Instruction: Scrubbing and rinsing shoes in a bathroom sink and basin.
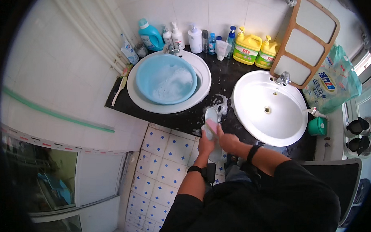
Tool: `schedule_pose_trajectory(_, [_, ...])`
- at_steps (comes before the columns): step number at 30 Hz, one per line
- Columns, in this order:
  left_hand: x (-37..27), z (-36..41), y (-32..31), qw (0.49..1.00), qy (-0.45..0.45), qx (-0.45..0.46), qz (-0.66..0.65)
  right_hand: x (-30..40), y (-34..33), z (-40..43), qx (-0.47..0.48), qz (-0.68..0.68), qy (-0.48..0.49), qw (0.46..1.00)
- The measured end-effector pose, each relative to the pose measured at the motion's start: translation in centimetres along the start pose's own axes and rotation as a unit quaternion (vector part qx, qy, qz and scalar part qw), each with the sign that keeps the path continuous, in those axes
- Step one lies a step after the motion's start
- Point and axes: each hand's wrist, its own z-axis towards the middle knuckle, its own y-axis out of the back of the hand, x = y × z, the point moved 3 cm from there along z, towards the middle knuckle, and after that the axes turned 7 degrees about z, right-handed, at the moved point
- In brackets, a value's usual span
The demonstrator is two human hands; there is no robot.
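Between my hands is a pale shoe [211, 113], soapy, reaching over the front edge of the black countertop [188, 119]. My left hand [206, 143] grips its near side. In my right hand [228, 142] is a pink scrubbing brush or sponge [211, 126], pressed against the shoe; which of the two it is, I cannot tell. Suds [221, 105] lie on the counter just beyond the shoe. To the left, a light blue plastic basin [140, 90] of foamy water rests in a white sink [202, 84]. A second pale shoe or part of it [216, 153] shows below my hands.
At the right is a white washbasin [286, 118] with a chrome faucet [283, 78]. Bottles, among them a blue detergent bottle [151, 37] and yellow pump jugs [247, 49], line the wall. A long-handled brush [119, 90] lies at the left counter end. A wood-framed panel [302, 33] leans behind the washbasin.
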Motion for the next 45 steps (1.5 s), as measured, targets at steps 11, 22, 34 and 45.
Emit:
schedule_pose_trajectory(11, [0.0,-1.5,-0.5,0.993,-0.031,-0.060,-0.101,-0.7,2.1,6.1,-0.106,-0.119,0.002,0.987])
schedule_pose_trajectory(22, [1.4,1.1,-1.2,0.996,0.005,0.065,-0.058,0.5,-2.5,-1.3,0.030,-0.053,-0.025,0.998])
schedule_pose_trajectory(34, [0.2,0.6,-0.5,0.981,0.049,0.164,-0.091,-2.3,3.7,8.0,-0.119,-0.081,-0.080,0.986])
schedule_pose_trajectory(45, [1.0,1.5,-1.1,0.984,0.066,0.157,-0.052,-1.4,4.1,7.2,-0.129,-0.011,-0.080,0.988])
